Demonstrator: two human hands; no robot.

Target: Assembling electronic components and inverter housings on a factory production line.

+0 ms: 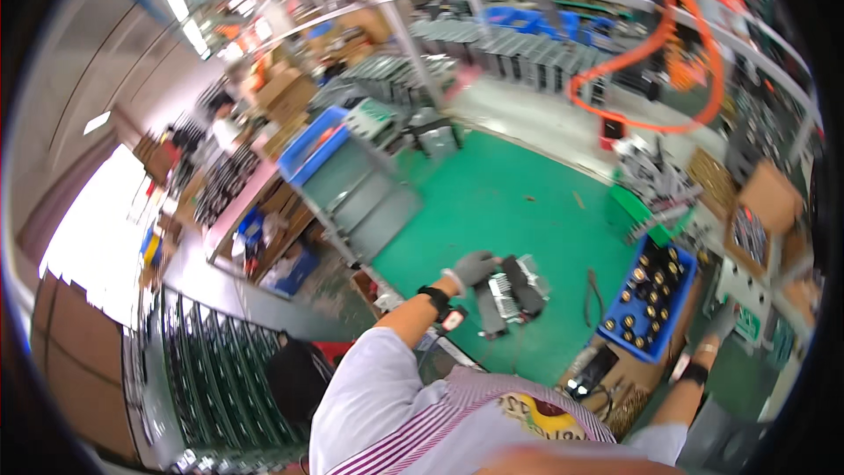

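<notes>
My left hand (475,270), in a grey glove, is at the upper end of a small group of metal parts on the green mat. Its fingers curl over the end of a dark grey metal case (491,310). Beside this case lie a silvery finned part (504,297) and a darker block (527,288). My right hand (723,320), also gloved, reaches far to the right, by a pale box with a green panel (743,308). Blur hides its fingers and whether it holds anything.
A blue bin (651,299) of black and brass-coloured parts and a pair of pliers (592,297) lie right of the metal parts. Grey trays (374,198) stand at left. An orange hose (646,48) hangs over the far shelf of grey housings (536,57).
</notes>
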